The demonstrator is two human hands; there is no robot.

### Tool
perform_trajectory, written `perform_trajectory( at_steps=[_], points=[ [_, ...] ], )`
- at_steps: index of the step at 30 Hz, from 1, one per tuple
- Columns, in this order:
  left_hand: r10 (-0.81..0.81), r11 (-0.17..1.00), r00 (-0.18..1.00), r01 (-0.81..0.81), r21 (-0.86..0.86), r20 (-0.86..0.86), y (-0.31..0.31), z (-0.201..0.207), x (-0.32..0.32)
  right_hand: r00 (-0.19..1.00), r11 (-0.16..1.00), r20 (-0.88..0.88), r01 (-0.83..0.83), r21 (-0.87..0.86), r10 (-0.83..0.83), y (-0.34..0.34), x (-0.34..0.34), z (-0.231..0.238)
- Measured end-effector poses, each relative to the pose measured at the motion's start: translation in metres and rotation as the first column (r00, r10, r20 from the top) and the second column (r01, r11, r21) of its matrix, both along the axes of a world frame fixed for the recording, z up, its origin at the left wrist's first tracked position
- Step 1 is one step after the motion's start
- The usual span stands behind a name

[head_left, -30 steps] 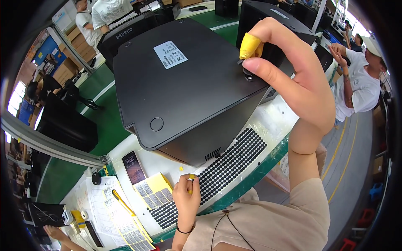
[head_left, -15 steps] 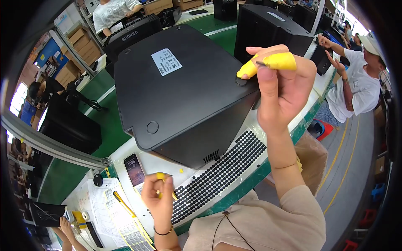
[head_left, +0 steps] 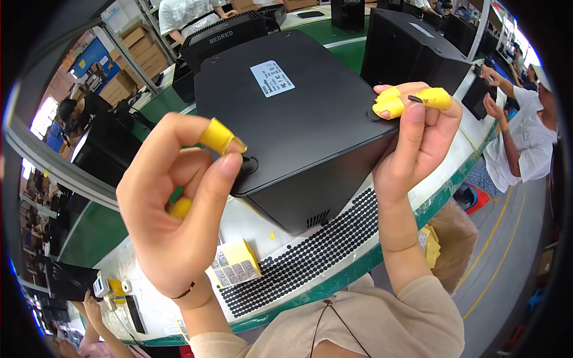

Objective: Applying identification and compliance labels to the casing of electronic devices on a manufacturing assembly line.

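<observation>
Before me lies a large black appliance casing (head_left: 310, 119) with its flat face up and a white label (head_left: 272, 79) on it. At its near right corner my right hand (head_left: 412, 140) pinches a small black round pad (head_left: 415, 99) between thumb and a yellow-wrapped finger; other wrapped fingertips rest by that corner's round mark. My left hand (head_left: 173, 203) is closed at the near left corner, thumb and wrapped index finger pinching a small dark piece (head_left: 246, 166), apparently another pad, beside the round mark (head_left: 253, 164). The fingers partly hide it.
A sheet of black round pads (head_left: 304, 256) lies along the near table edge, beside a sticker sheet (head_left: 236, 265). More black machines (head_left: 412, 48) stand behind. One person (head_left: 519, 131) works at the right; another's hands (head_left: 92, 310) show at lower left.
My left hand has risen from beside the pad sheet to the casing's near left corner. My right hand stays at the right corner, still pinching its pad. The view has shifted slightly.
</observation>
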State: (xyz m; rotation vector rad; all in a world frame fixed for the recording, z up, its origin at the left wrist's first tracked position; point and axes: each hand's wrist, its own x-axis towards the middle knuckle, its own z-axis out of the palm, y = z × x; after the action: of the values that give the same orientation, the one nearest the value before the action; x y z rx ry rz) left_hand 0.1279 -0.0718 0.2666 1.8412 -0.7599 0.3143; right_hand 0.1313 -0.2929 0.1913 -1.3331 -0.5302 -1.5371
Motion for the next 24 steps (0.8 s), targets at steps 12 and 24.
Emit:
perform_trajectory(
  at_steps=[12, 24],
  points=[
    [-0.109, 0.966, 0.991, 0.089, 0.244, 0.072, 0.003, 0.018, 0.007, 1.0, 1.0, 0.008, 0.02, -0.006, -0.02, 0.004, -0.002, -0.001],
    [-0.033, 0.951, 0.916, -0.094, 0.293, 0.401, 0.012, -0.002, 0.0, 0.997, 0.997, -0.01, -0.073, -0.014, 0.073, -0.008, 0.001, 0.003]
  ],
)
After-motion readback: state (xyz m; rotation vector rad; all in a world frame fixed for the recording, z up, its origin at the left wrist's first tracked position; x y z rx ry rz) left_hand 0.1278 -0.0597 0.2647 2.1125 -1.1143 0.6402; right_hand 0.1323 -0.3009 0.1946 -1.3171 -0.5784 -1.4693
